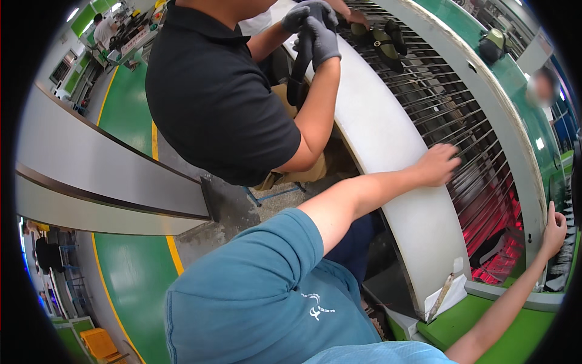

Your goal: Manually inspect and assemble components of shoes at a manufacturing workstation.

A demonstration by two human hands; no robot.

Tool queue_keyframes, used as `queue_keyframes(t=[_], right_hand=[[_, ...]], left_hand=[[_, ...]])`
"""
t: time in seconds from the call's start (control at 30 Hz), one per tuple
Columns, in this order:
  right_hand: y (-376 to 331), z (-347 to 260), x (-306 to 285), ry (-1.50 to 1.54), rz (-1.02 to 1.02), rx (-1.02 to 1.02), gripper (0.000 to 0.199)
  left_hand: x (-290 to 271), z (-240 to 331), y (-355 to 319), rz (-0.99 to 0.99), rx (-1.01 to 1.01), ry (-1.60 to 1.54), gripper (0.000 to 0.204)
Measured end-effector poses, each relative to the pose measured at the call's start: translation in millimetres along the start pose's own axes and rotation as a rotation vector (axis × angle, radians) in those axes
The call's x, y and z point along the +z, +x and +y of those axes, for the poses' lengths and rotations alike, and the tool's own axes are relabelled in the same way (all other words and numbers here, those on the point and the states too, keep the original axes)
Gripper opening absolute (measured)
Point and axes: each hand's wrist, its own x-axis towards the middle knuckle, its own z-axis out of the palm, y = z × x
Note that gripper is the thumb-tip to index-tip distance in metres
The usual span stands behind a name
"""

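A: Nearest items?

B: Teal shirt [242,291], one, worn by the camera's wearer. Green panel [461,327], lower right. Brown stick [441,297], one, lay against a white card [456,292] at the near end of the white ledge [388,115].

A: Hands?

B: Right hand [553,233]: bare, one finger pointing up, the rest bent, beside a black-and-white strip [565,258]. Whether it gripped anything could not be told. Left hand [438,164]: bare, blurred, arm across the ledge, fingers loosely spread, nothing seen in them.

A: And beneath it?

B: Metal rods [479,161], a row, between the ledge and a pale frame [515,124]. The fingertips were over their ledge-side edge; contact could not be told. Red glow [506,261] showed at the near end.

A: Farther along?

B: Co-worker [212,91], one, black shirt, grey gloves [326,43] closed around a dark strip [300,70]. Dark shoes [387,53] lay on the far rods.

A: Farthest?

B: Green floor [130,100], edged in yellow; beyond it, a person in white [104,30].
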Motion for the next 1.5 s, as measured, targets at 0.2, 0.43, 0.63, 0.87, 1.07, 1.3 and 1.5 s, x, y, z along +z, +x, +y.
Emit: queue_keyframes(t=[0.2,0.43,0.63,0.87,1.07,1.3,1.5], right_hand=[[-64.4,-59.1,-36.1,0.412,0.033,-0.019,0.041],[-215.6,-126.9,-22.7,0.631,0.022,0.088,0.083],[-266.4,-137.1,80.0,0.102,-0.354,0.146,0.063],[-214.0,-25.9,146.0,-0.395,-0.509,0.580,0.085],[-224.9,33.2,174.0,-0.510,-0.562,0.584,0.098],[-179.1,48.7,160.1,-0.401,-0.693,0.190,0.082],[-176.6,-33.2,134.7,0.350,-0.575,0.201,0.061]], left_hand=[[24.9,-29.5,-37.2,-0.354,-0.161,0.097,0.029],[31.7,-37.9,-38.9,-0.292,-0.076,0.171,0.026],[24.8,-37.9,-34.9,-0.320,-0.107,0.168,0.027],[26.7,-38.4,-34.1,-0.298,-0.104,0.221,0.026],[27.8,-37.8,-32.7,-0.296,-0.102,0.207,0.024],[28.0,-31.1,-28.6,-0.332,-0.144,0.065,0.019],[17.1,-26.1,-28.1,-0.312,-0.174,0.014,0.039]])
